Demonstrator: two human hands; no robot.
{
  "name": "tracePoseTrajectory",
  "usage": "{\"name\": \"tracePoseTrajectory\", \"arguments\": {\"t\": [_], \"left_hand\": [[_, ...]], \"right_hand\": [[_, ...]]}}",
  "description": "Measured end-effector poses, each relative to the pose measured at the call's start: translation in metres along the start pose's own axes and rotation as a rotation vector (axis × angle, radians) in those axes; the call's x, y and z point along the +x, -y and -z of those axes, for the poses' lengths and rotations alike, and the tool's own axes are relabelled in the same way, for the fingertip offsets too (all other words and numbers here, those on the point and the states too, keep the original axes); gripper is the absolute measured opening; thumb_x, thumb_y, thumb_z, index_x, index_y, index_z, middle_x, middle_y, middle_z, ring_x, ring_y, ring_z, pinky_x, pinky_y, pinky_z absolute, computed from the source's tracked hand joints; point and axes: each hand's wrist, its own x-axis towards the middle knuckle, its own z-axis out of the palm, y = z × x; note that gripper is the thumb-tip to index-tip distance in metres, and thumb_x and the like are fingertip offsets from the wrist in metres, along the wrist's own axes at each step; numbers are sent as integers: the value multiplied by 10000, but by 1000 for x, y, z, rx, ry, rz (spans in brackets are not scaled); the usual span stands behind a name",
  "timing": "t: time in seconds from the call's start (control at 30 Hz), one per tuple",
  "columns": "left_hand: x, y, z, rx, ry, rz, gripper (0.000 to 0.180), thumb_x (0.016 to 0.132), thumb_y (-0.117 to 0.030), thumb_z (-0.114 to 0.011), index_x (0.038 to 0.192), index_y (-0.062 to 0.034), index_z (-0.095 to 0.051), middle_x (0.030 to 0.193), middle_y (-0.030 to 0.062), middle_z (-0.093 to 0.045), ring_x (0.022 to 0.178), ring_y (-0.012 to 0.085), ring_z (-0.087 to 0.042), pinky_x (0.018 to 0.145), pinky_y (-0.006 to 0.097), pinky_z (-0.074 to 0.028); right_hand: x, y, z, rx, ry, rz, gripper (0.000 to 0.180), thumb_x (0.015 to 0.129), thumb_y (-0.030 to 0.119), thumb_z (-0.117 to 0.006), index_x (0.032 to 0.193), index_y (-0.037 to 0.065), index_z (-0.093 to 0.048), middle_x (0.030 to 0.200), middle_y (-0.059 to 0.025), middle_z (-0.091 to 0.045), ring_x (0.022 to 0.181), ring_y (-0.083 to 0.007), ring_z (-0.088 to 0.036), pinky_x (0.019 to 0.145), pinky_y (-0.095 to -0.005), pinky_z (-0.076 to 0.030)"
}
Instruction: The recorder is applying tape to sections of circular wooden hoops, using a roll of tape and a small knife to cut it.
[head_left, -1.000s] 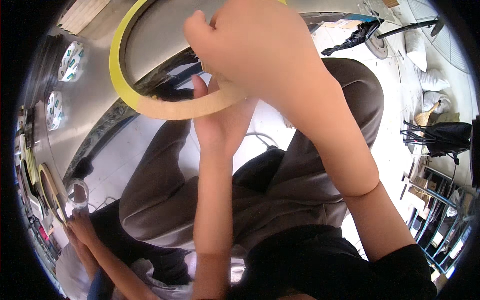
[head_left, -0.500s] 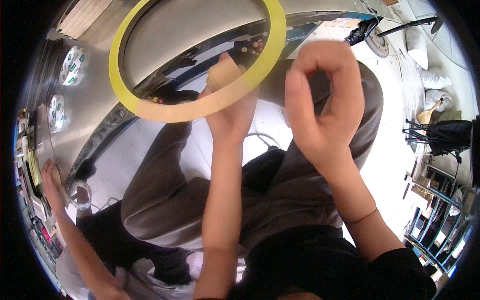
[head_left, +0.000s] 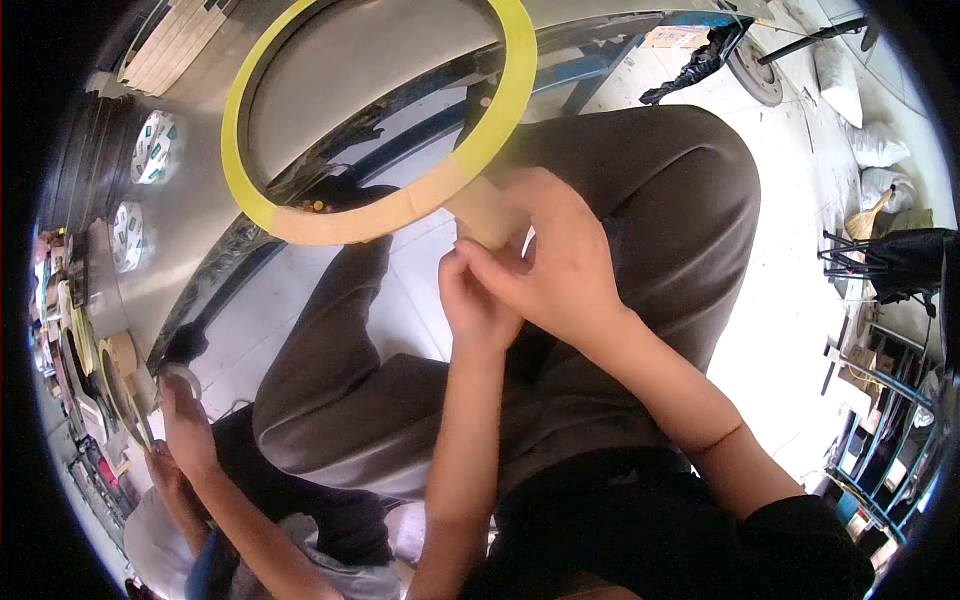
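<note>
My left hand (head_left: 480,308) curled against the right, grip unclear; my right hand (head_left: 572,262) pinches blurred tan tape (head_left: 484,213) running off the near rim of the yellow ring (head_left: 521,60); I'd pull evenly, lay turns flat; ring's far side over the worktop (head_left: 190,222)

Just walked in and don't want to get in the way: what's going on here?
A person has their left hand and right hand together at a tan strip off the lower right of a yellow ring. A tan covering lies along the ring's lower part. Blur hides the exact grip. Beyond is a metal table; another person's hands are at left.
</note>
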Motion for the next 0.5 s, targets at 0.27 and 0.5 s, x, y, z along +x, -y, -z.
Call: {"name": "tracePoseTrajectory", "arguments": {"t": [0.27,0.5], "left_hand": [[-30,-36,-106,2252,35,-1000,301,829,-22,-664,1125,-64,-698,1104,87,-671,1059,253,-606,943,374,-452],[20,-70,-88,2512,272,-1028,445,826,-40,-744,1262,-60,-659,1222,108,-661,1092,255,-642,984,441,-490]], "right_hand": [[-1,-9,23,83,188,-5,369,778,101,-777,1113,92,-622,1111,-168,-619,938,-363,-646,774,-411,-537],[-1,-10,10,105,184,-5,316,803,100,-766,1086,86,-625,1092,-134,-611,902,-346,-639,754,-415,-525]]}}
